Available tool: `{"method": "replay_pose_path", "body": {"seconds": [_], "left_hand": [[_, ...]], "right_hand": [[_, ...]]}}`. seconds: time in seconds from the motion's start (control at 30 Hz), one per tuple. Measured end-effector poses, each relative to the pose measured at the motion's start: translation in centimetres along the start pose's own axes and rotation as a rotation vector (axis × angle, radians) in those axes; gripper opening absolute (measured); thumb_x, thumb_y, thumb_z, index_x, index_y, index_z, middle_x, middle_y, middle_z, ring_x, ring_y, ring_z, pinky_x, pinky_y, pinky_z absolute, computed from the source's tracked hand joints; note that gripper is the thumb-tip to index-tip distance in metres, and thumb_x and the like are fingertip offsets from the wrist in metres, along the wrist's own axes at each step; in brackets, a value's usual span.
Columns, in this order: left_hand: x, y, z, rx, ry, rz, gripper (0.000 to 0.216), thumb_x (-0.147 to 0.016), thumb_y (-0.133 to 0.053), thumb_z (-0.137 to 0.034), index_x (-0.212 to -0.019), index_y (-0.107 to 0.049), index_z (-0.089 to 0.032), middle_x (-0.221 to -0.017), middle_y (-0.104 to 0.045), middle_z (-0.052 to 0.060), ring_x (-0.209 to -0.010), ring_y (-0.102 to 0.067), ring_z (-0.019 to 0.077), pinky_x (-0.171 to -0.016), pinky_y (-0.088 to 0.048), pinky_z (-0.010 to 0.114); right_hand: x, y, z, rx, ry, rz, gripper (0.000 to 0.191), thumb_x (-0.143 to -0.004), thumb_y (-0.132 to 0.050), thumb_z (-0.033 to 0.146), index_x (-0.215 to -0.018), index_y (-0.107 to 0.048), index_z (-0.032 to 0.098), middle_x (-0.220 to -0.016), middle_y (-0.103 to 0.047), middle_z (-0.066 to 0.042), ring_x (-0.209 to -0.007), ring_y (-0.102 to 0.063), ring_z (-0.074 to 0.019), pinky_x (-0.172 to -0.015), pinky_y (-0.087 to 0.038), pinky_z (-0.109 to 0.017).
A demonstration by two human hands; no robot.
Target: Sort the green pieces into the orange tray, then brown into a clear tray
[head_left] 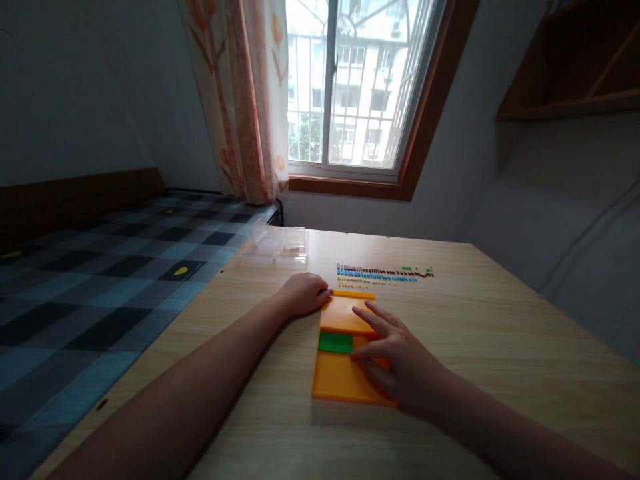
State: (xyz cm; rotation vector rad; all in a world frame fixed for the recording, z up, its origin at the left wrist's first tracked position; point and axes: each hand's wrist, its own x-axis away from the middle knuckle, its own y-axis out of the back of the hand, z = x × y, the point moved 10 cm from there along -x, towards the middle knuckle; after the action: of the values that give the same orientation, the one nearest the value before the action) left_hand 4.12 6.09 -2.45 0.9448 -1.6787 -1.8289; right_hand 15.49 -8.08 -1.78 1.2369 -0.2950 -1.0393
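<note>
On the table lies a shallow orange tray (340,383) with a raised rim and a crossbar. A green strip-like block (335,342) sits in it, against the left side just below the crossbar. My left hand (305,294) is closed at the tray's far left corner, its fingertips on the edge. Over the tray's right side is my right hand (393,350), fingers spread. One fingertip of it is at the right end of the green block, and others reach above the tray's far section. A tiny dark speck shows near them, too small to name.
Beyond the tray, rows of tiny brown, blue, yellow and green pieces (373,273) lie on the wooden table (500,347). Clear plastic boxes (277,245) stand at the back left. A checkered bed (150,287) adjoins the table's left edge; a window (360,87) is behind.
</note>
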Motion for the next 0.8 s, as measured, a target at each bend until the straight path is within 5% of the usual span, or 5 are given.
{"method": "replay_pose_path", "body": {"seconds": [0.37,0.6,0.8], "left_hand": [[0.0,-0.1,0.0,-0.011,-0.006,0.003,0.038,-0.094,-0.046,-0.037,-0.076,-0.074,-0.018,-0.081,-0.074,0.008,-0.073,-0.063,0.0196,-0.062,-0.037,0.029],[-0.1,-0.2,0.1,-0.015,-0.001,0.019,0.038,-0.094,-0.046,-0.038,-0.075,-0.073,-0.019,-0.08,-0.073,0.008,-0.072,-0.063,0.0193,-0.062,-0.037,0.028],[-0.1,-0.2,0.3,-0.013,-0.007,0.005,0.039,-0.094,-0.046,-0.039,-0.073,-0.072,-0.02,-0.079,-0.073,0.008,-0.072,-0.063,0.0195,-0.062,-0.037,0.029]], "right_hand": [[0.1,0.6,0.0,-0.048,0.023,-0.074,0.024,-0.086,-0.066,0.02,-0.098,-0.079,0.036,-0.154,-0.046,-0.001,-0.145,-0.034,-0.0338,-0.112,-0.035,-0.062],[0.3,4.3,-1.7,-0.041,0.068,-0.391,0.023,-0.089,-0.059,0.016,-0.097,-0.077,0.029,-0.141,-0.058,-0.006,-0.144,-0.037,-0.0294,-0.111,-0.04,-0.058],[1.0,7.6,-7.7,-0.036,-0.057,-0.681,0.021,-0.088,-0.057,0.019,-0.094,-0.076,0.026,-0.128,-0.065,-0.008,-0.136,-0.047,-0.0281,-0.114,-0.036,-0.056]]}}
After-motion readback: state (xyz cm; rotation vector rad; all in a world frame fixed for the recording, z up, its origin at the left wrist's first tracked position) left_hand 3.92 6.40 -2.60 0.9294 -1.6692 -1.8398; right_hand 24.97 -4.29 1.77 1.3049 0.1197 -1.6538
